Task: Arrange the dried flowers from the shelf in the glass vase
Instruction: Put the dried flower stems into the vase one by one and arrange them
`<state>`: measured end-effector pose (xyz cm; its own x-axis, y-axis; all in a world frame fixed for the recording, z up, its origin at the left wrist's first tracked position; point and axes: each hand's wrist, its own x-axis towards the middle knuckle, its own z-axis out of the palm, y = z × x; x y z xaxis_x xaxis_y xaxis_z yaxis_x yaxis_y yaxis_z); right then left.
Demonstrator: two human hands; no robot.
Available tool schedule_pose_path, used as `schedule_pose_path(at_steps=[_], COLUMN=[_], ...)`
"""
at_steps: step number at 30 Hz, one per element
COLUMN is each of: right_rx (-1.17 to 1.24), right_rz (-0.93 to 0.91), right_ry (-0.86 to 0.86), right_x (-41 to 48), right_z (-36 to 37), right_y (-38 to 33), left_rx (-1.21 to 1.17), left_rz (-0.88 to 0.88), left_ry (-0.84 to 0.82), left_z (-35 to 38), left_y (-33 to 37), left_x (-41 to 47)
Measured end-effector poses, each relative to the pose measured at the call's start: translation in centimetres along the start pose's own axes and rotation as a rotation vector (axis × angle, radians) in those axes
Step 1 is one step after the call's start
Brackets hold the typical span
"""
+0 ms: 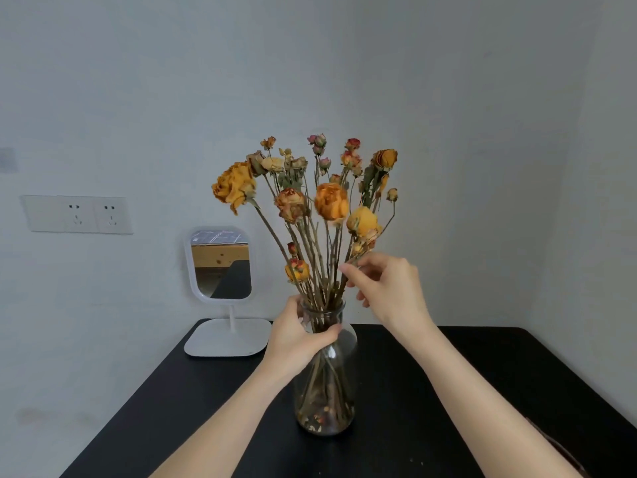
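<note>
Where the flowers stand: dried flowers (331, 201) already upright in the glass vase (325, 391), mid tabletop (448, 391), straight before us.
Left hand: our left hand (300, 336) wraps the vase neck, thumb in front, bracing it.
Right hand: our right hand (386, 288) appears to pinch one stem on the bunch's right side, just above the rim.
Axis: stems run near vertical, fanning outward; right hand nearer the blooms.
Next, we judge: reseat that stem within the neck.

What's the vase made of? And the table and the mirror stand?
Vase: clear glass, it seems; stems show through and it glints.
Table: black, matte, maybe painted wood or laminate; cannot tell.
Mirror stand: smooth white, probably plastic.
</note>
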<state>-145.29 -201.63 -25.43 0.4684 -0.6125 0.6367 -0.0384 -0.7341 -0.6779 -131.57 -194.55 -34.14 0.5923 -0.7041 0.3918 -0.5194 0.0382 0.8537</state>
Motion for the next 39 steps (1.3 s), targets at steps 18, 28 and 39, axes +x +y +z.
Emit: schedule_pose_path(at_steps=[18, 28, 39], right_rx=[-0.151, -0.154, -0.196], right_rz=[0.073, 0.049, 0.101], right_ry=[-0.013, 0.070, 0.085], right_x=[-1.3, -1.5, -3.9], right_z=[2.7, 3.2, -1.0], right_y=[1.0, 0.8, 3.8], left_rx=[-0.144, -0.091, -0.061], left_rz=[-0.050, -0.022, -0.079], left_ry=[-0.099, -0.141, -0.169], left_z=[0.4, 0.1, 0.3], left_y=[-0.6, 0.5, -0.1], left_x=[-0.1, 0.3, 0.5])
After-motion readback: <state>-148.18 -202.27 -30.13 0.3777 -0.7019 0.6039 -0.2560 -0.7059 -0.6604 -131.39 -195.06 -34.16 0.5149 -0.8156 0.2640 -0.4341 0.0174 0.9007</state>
